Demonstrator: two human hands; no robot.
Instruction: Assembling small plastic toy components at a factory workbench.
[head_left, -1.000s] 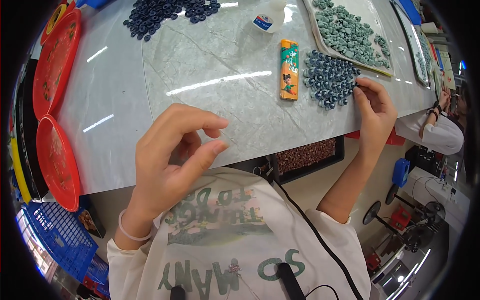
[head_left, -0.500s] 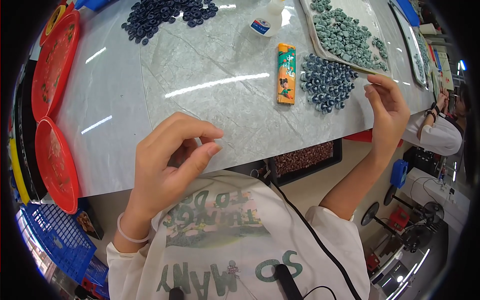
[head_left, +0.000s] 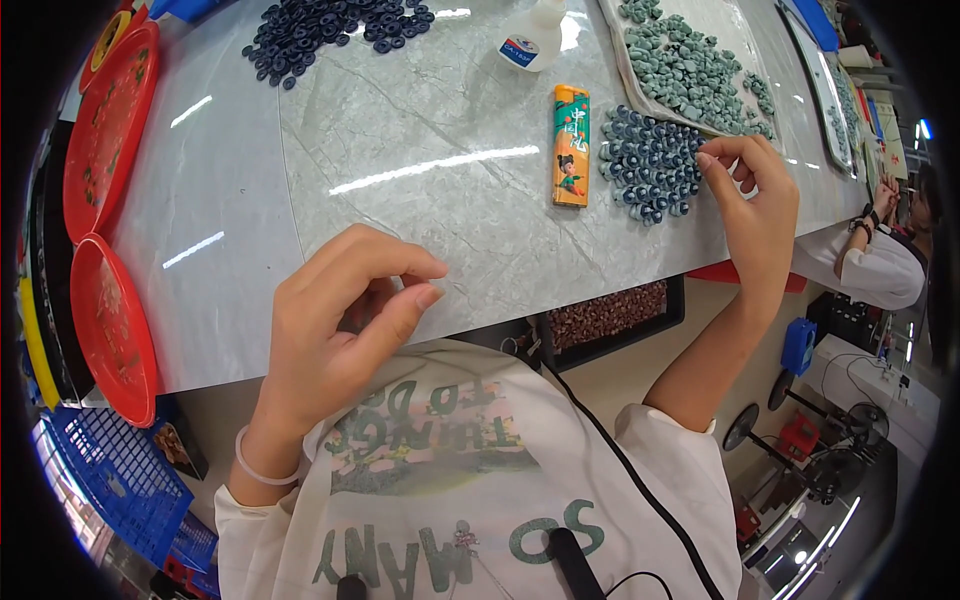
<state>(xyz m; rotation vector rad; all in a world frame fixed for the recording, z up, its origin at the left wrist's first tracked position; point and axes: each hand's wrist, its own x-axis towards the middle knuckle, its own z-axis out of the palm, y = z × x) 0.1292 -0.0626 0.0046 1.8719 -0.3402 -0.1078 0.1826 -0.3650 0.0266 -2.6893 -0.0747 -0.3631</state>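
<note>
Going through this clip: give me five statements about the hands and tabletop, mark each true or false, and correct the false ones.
1. The right hand is at the right edge of the cluster of blue pieces. True.
2. The orange and green lighter lies to the right of that cluster. False: the lighter lies to its left.
3. The green stones are spread on a pale tray. True.
4. The left hand is pressed flat on the table. False: the left hand's fingers are curled, with the thumb near the forefinger.
5. The dark blue discs lie in a red tray. False: they lie directly on the table.
</note>
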